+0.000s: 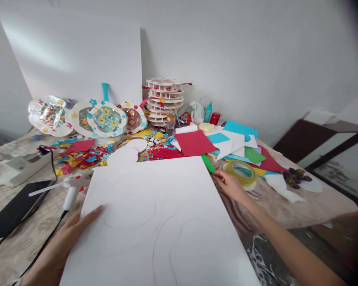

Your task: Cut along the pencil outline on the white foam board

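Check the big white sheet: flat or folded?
Spread flat: white sheet lies unfolded on the table, left hand resting on its left edge, right hand at its right edge.

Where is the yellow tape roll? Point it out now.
The yellow tape roll lies flat on the table at the right of the head view, just beyond the right hand, right of the big white sheet and in front of the green paper.

The sheet (155, 222) runs off the bottom edge, so I can't see its near end. Of the left hand (66, 238) I see only a thumb on top; its other fingers are out of my sight. Whether the right hand (230, 186) grips anything I can't tell; it covers part of the tape (243, 171).
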### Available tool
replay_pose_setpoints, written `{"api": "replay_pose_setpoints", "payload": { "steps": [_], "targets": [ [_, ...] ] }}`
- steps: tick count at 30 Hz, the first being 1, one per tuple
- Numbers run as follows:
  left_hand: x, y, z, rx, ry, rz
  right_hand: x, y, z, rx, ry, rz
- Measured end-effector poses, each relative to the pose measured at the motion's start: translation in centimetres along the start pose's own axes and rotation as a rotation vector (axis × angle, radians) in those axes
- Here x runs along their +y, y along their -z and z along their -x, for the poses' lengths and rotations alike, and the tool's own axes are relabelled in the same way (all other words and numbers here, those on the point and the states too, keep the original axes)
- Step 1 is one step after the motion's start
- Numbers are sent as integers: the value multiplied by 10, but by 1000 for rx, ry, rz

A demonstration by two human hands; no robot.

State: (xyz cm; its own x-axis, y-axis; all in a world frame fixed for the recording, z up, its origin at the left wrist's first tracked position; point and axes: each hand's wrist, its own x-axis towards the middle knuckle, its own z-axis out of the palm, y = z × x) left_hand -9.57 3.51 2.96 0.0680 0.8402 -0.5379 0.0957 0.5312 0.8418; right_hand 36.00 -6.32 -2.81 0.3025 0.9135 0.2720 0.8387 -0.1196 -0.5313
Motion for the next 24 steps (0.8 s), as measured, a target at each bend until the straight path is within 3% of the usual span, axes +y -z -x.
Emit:
{"api": "replay_pose_setpoints", "payload": {
  "steps": [7,13,19,24],
  "targets": [
    [-14,9,-3,5,35,-68,-8,-31,-11,7,112,218],
    [-11,2,0,16,36,-12,0,-20,-25,108,122,284],
    [-16,5,1,6,44,1,0,-20,-21,-69,304,279],
    [-16,3,1,-20,45,9,3,-29,-11,-61,284,337]
  ]
}}
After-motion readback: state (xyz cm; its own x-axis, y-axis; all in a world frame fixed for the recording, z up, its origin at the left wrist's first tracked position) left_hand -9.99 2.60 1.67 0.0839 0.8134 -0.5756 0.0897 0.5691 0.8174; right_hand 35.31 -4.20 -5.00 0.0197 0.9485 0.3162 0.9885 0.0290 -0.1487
